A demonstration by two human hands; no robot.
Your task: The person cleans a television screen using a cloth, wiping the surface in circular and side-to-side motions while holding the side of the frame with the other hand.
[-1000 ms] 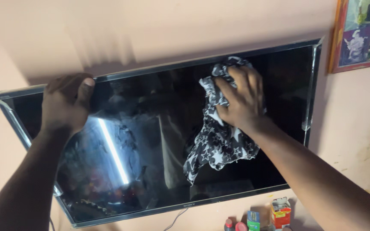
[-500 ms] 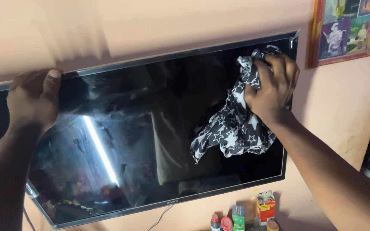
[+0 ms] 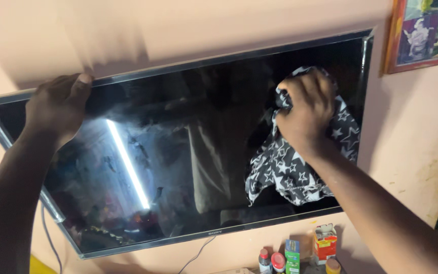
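While cloth [image 3: 300, 167] covers television [image 3: 178, 167], pink wall [image 3: 204, 25]

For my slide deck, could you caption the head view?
Right hand presses a star-print cloth on a wall-mounted television; left hand grips its top edge.

A black cloth printed with white stars [image 3: 292, 167] is bunched under the right hand [image 3: 305, 109] and pressed flat against the dark, glossy screen of a wall-mounted flat television [image 3: 178, 167], its loose end hanging below the wrist. The left hand [image 3: 57, 109] grips the set's top edge, near its upper left corner.
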